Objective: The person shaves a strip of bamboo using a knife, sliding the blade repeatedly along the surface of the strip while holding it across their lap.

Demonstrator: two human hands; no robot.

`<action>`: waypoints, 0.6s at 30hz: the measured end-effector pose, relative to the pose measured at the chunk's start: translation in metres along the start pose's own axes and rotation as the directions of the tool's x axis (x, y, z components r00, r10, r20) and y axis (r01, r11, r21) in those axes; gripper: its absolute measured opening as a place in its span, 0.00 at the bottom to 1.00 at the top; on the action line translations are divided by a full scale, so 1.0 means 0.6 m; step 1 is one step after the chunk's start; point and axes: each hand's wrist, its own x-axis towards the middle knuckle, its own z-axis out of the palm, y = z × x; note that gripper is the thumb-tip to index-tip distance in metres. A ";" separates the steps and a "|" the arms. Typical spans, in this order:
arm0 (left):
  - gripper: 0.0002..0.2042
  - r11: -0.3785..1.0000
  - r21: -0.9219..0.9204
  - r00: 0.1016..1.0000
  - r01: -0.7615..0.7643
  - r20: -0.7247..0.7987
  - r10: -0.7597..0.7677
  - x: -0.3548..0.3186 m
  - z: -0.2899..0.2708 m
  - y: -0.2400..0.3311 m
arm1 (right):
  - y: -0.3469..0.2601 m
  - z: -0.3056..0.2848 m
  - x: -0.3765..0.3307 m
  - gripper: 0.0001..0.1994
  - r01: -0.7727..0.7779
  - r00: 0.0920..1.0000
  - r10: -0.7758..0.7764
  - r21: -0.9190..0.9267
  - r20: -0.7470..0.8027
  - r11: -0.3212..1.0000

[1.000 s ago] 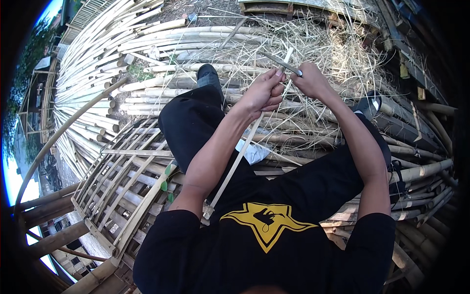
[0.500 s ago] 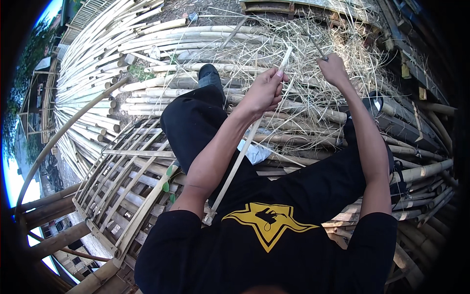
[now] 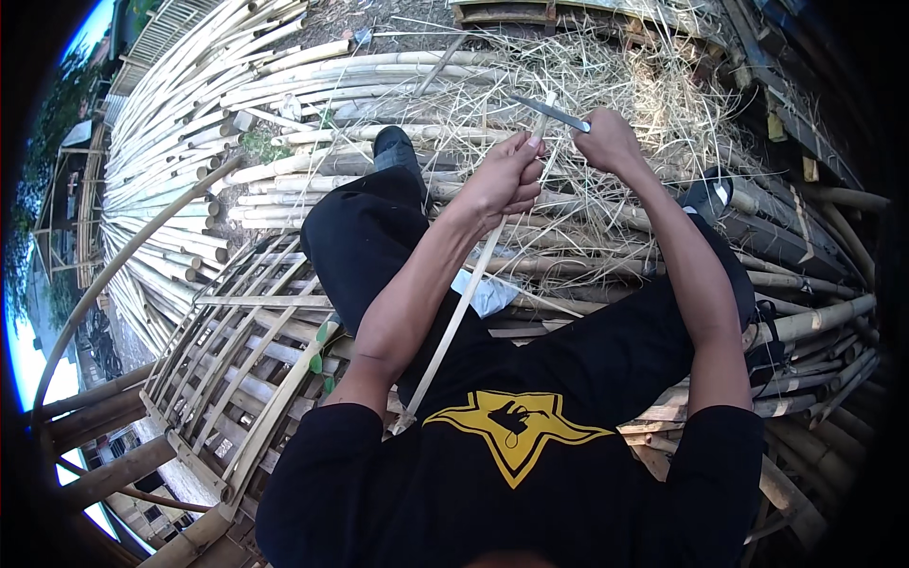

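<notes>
The left hand (image 3: 502, 180) was closed around a thin bamboo strip (image 3: 454, 322), gripping it near its top end. The strip's long axis ran from that grip down and back toward the person's chest. The right hand (image 3: 606, 142) was fisted on a knife (image 3: 549, 112), blade pointing left, meeting the strip just above the left-hand grip. Bamboo shavings (image 3: 606, 76) lay beyond.

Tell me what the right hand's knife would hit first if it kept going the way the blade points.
The right hand holds the knife pointing left and slightly away. First in that line is the bamboo strip gripped by the left hand; the blade seems already against it. Beyond lie loose shavings, though depth is unclear.
</notes>
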 end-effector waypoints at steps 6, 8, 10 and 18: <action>0.10 0.998 0.043 0.999 -0.044 -0.001 0.044 -0.031 -0.009 0.016 | 0.147 -0.082 0.061 0.18 -0.167 0.931 0.232 0.237 -0.282 0.957; 0.11 0.944 0.314 0.982 -0.104 -0.119 0.148 -0.005 -0.011 -0.002 | 0.118 -0.075 0.048 0.17 -0.145 0.957 0.201 0.261 -0.207 0.955; 0.13 0.546 0.829 0.883 -0.121 -0.161 0.441 0.013 -0.028 -0.021 | 0.049 -0.059 0.013 0.16 -0.077 0.990 0.093 0.146 -0.107 0.986; 0.11 0.189 0.982 0.798 -0.021 -0.097 0.594 0.019 0.003 -0.047 | -0.036 -0.008 -0.055 0.14 0.057 0.993 -0.056 -0.015 0.105 0.998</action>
